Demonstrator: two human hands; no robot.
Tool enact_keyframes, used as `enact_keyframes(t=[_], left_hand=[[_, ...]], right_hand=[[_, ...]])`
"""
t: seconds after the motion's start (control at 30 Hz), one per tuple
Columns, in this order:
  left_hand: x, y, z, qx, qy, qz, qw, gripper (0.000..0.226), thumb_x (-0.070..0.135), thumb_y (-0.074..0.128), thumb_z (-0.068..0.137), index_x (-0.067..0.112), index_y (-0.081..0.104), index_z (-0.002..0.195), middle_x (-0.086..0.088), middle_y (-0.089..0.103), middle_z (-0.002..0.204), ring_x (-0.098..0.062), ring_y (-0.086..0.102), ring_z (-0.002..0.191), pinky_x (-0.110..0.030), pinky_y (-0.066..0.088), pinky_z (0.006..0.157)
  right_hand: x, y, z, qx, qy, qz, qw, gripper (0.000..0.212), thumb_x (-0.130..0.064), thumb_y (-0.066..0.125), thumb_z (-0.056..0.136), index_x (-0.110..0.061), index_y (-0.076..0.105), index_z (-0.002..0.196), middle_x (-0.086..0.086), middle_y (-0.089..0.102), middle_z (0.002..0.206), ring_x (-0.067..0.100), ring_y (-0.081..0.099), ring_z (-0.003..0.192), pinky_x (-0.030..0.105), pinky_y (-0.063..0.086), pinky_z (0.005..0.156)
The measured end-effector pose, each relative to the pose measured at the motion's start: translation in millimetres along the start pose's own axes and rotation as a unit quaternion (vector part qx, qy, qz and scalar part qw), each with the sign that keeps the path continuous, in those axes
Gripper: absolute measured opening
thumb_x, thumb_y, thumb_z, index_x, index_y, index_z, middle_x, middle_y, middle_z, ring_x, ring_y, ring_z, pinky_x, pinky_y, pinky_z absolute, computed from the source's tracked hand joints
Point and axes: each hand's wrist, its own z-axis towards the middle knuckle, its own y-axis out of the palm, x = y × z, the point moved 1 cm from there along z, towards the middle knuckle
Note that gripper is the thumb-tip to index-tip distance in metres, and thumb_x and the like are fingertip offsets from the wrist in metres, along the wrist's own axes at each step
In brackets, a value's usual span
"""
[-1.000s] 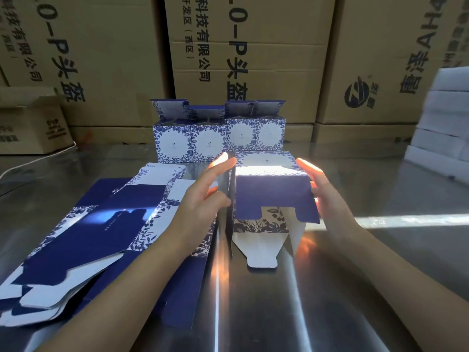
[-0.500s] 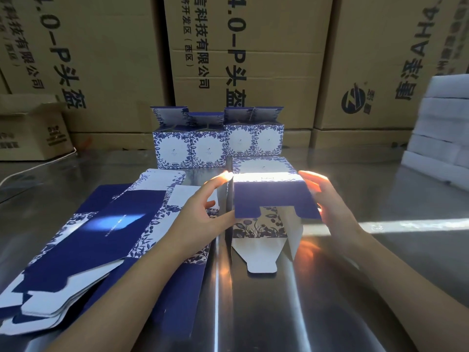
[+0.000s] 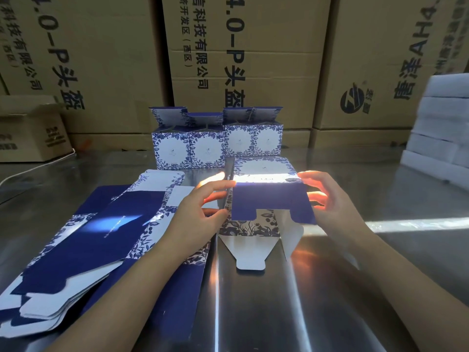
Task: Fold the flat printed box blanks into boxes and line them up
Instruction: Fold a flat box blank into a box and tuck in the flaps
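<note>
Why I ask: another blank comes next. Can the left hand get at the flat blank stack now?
Probably yes: the left hand pinches the half-folded box by its edge right over the stack of flat blanks, nothing between them; it must only let go.

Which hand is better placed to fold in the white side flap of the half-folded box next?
Probably the right hand. It holds the box at its right edge, just above the white side flap on that side. The left hand grips the opposite edge.
</note>
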Motion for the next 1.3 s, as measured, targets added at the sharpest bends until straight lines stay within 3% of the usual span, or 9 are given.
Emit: enact_keyframes(t=[0.13, 0.27, 0.37, 0.63, 0.73, 0.83, 1.0, 1.17, 1.3], left_hand=[[3.6, 0.9, -1.9, 0.017, 0.01, -0.026, 0.999, 0.044, 0.003, 0.064, 0.085, 0.043, 0.063, 0.105, 0.011, 0.057, 0.123, 0.004, 0.06, 0.105, -0.013, 0.049, 0.066], [6.3, 0.4, -2.1, 0.031, 0.017, -0.04, 0.999, 0.04, 0.006, 0.065, 0.086, 0.041, 0.063, 0.104, 0.008, 0.058, 0.122, 0.003, 0.061, 0.104, -0.014, 0.05, 0.066], [7.0, -0.5, -3.0, 0.03, 0.028, 0.005, 0.999, 0.044, 0.003, 0.064, 0.086, 0.043, 0.059, 0.104, 0.008, 0.055, 0.124, 0.005, 0.06, 0.104, -0.015, 0.051, 0.065], [1.7, -0.9, -4.6, 0.031, 0.058, 0.105, 0.992, 0.049, 0.002, 0.062, 0.084, 0.046, 0.055, 0.103, 0.016, 0.052, 0.117, 0.004, 0.059, 0.104, -0.01, 0.048, 0.063], [0.2, 0.8, -5.2, 0.029, 0.069, 0.127, 0.989, 0.051, -0.001, 0.059, 0.084, 0.045, 0.058, 0.107, 0.016, 0.046, 0.124, 0.005, 0.055, 0.103, -0.013, 0.051, 0.072], [2.8, 0.9, -7.7, 0.028, 0.084, 0.152, 0.984, 0.048, 0.009, 0.061, 0.082, 0.045, 0.057, 0.114, 0.017, 0.043, 0.134, 0.016, 0.049, 0.1, -0.024, 0.052, 0.083], [15.9, -1.6, -10.8, 0.035, 0.109, 0.146, 0.983, 0.049, 0.037, 0.056, 0.076, 0.048, 0.047, 0.123, 0.019, 0.045, 0.138, 0.004, 0.038, 0.128, -0.029, 0.04, 0.102], [20.4, -1.1, -10.0, 0.057, 0.08, 0.119, 0.988, 0.048, 0.034, 0.062, 0.076, 0.054, 0.047, 0.117, 0.039, 0.047, 0.12, 0.017, 0.041, 0.115, -0.007, 0.035, 0.097], [19.9, 2.4, -8.5, 0.036, 0.074, 0.099, 0.992, 0.035, 0.034, 0.063, 0.078, 0.042, 0.059, 0.111, 0.021, 0.055, 0.125, 0.005, 0.046, 0.12, -0.024, 0.04, 0.101]], right_hand=[[0.4, -0.9, 0.7, 0.017, 0.002, 0.013, 1.0, 0.048, -0.035, 0.073, 0.051, -0.039, 0.059, 0.097, -0.024, 0.065, 0.102, 0.002, 0.065, 0.083, 0.027, 0.053, 0.067], [0.7, -1.3, 1.5, 0.03, -0.012, 0.014, 0.999, 0.037, -0.018, 0.077, 0.065, -0.037, 0.064, 0.093, -0.02, 0.068, 0.099, 0.006, 0.067, 0.083, 0.024, 0.052, 0.063], [3.6, -2.9, 1.7, 0.038, -0.021, 0.011, 0.999, 0.036, -0.003, 0.075, 0.077, -0.035, 0.07, 0.093, -0.012, 0.071, 0.096, 0.01, 0.068, 0.084, 0.027, 0.051, 0.064], [4.9, 0.7, -1.6, 0.049, -0.064, -0.058, 0.995, 0.038, 0.007, 0.062, 0.085, -0.029, 0.073, 0.093, -0.005, 0.067, 0.107, 0.021, 0.065, 0.081, 0.031, 0.052, 0.074], [3.5, 2.1, -1.9, 0.049, -0.087, -0.107, 0.989, 0.046, 0.009, 0.06, 0.085, -0.036, 0.069, 0.094, -0.012, 0.063, 0.108, 0.003, 0.061, 0.071, 0.011, 0.045, 0.07], [1.5, 3.5, -2.5, 0.057, -0.109, -0.157, 0.98, 0.049, 0.01, 0.059, 0.082, -0.036, 0.067, 0.098, -0.019, 0.057, 0.106, -0.006, 0.059, 0.071, 0.003, 0.041, 0.065], [-4.6, 6.3, -6.7, 0.075, -0.184, -0.182, 0.963, 0.034, 0.003, 0.058, 0.075, -0.024, 0.074, 0.087, -0.007, 0.058, 0.103, 0.004, 0.057, 0.08, 0.01, 0.045, 0.065], [-11.7, 8.8, -10.8, 0.072, -0.23, -0.197, 0.95, 0.02, -0.012, 0.049, 0.07, -0.012, 0.069, 0.075, -0.009, 0.053, 0.106, 0.009, 0.052, 0.062, 0.012, 0.041, 0.062], [-16.7, 11.4, -13.0, 0.052, -0.241, -0.188, 0.951, 0.022, -0.02, 0.048, 0.073, -0.011, 0.068, 0.078, -0.005, 0.056, 0.101, 0.005, 0.05, 0.062, 0.011, 0.04, 0.061]])
